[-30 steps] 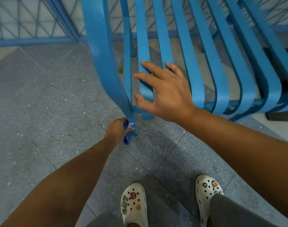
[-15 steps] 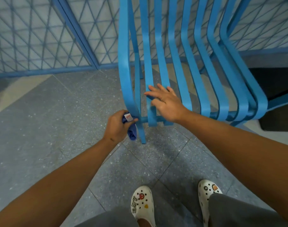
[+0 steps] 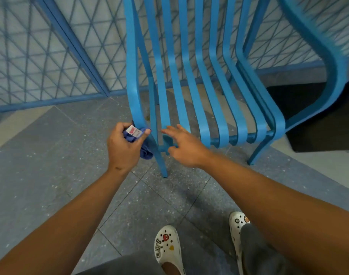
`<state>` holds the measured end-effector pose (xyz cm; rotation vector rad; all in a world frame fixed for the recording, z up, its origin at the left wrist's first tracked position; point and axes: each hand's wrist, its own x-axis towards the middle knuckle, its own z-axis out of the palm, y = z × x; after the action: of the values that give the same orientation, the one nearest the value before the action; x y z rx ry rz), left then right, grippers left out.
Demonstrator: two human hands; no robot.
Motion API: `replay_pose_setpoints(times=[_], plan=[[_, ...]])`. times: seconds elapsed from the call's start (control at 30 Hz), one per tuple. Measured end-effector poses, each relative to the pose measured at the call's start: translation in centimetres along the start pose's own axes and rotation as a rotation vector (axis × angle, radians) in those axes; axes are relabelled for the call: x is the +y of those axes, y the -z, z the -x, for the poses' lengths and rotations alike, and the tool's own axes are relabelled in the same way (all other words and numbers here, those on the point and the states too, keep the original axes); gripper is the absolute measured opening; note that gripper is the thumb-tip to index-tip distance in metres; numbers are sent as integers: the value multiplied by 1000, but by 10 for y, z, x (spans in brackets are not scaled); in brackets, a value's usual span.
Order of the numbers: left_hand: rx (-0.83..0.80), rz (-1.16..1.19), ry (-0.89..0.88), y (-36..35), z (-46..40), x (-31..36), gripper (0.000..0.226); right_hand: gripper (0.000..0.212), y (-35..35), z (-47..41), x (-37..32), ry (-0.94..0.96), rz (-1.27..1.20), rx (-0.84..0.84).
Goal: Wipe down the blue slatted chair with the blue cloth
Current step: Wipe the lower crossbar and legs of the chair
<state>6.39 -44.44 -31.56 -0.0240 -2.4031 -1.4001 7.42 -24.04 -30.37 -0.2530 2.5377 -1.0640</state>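
Change: your left hand (image 3: 123,148) has risen from the leg's foot to the seat's front-left corner.
Left grip: fist closed around the crumpled blue cloth (image 3: 144,149), white tag up, touching the smooth blue slatted metal chair (image 3: 191,90).
Right grip: your right hand (image 3: 186,147), fingers spread, holding nothing, rests on the front rail.

Grey speckled tile floor (image 3: 50,165) fills the lower frame; a blue lattice fence (image 3: 40,56) spans the upper left; a dark mat (image 3: 318,124) lies at right.

Chair (image 3: 191,92): smooth painted slats, satin sheen. Cloth (image 3: 144,149): soft fabric. Floor (image 3: 40,165): matt speckled stone tile.
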Motion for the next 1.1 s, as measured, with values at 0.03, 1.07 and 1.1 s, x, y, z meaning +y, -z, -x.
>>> replay_pose_setpoints(times=[0.03,1.07,1.1], plan=[[22,19,-9,0,-2,4,34,66,1,5,-1,8,7,-2],[138,152,210,10,-20,78,23,54,44,47,-35,23,-256,45],[138,158,215,11,-15,77,23,54,45,49,-35,25,-266,47]])
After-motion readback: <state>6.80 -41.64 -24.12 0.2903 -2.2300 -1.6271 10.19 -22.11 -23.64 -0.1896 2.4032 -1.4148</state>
